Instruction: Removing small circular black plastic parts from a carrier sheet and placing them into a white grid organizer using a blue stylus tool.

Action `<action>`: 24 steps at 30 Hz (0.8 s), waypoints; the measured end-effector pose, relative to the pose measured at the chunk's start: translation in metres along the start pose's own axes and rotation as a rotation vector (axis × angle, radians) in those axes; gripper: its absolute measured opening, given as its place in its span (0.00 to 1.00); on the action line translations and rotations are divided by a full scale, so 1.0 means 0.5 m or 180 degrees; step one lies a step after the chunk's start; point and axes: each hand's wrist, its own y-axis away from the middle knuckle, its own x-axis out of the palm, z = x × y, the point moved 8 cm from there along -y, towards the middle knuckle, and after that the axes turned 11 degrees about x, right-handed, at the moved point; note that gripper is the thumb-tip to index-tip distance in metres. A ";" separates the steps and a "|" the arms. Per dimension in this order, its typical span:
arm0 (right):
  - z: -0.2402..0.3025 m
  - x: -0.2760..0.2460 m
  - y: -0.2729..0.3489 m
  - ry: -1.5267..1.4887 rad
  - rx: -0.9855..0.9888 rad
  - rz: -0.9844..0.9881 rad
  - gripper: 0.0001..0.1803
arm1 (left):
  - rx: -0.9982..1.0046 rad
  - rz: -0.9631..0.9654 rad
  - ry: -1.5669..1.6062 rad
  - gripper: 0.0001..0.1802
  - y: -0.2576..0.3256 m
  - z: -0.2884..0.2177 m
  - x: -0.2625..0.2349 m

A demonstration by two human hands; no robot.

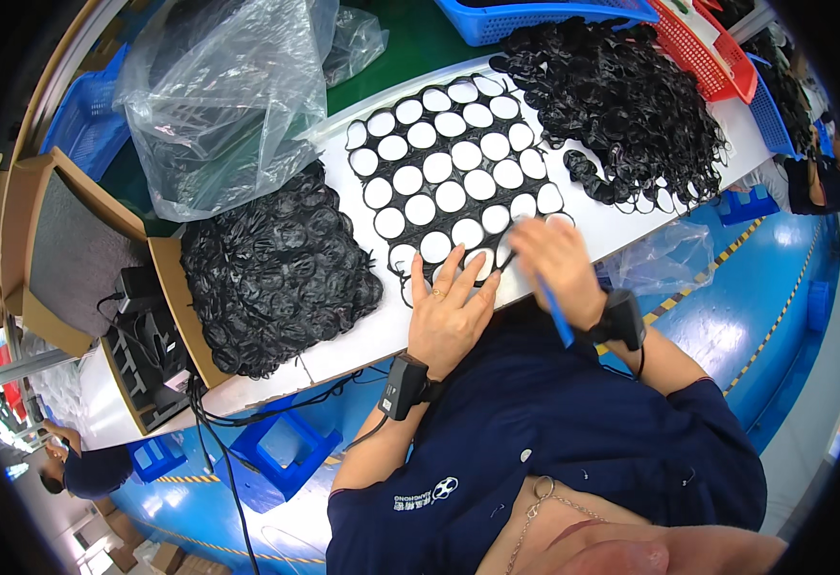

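A flat sheet of black rings (434, 153) lies on the white table in rows, with white circles showing inside the rings. My left hand (447, 311) rests on the near edge of this sheet, fingers spread and pressing down. Just to its right, my right hand (559, 264) is over the sheet's near right corner, smeared by motion. A slim blue pen-like tool (556, 314) sticks out from under the right palm. Whether the right fingertips also pinch a black ring is too blurred to tell.
Piles of black rings lie left (276, 278) and right (621, 115) of the sheet. A clear plastic bag (228, 105), an open cardboard box (175, 307) and a blue basket (545, 21) surround them. A red basket (703, 48) stands far right. Black cables (276, 414) hang at the table's front edge.
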 end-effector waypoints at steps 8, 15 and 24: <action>-0.111 -0.051 -0.020 -0.1123 0.1302 -0.0294 0.12 | 0.0005 0.0120 0.0168 0.20 -0.007 -0.006 -0.010; 0.012 0.013 -0.003 -0.1906 0.0903 0.0787 0.12 | -0.0146 -0.0168 0.0123 0.19 0.040 0.008 -0.040; 0.016 0.051 0.003 -0.1874 0.1074 0.1093 0.13 | -0.0160 -0.0044 -0.0118 0.19 0.045 0.010 -0.040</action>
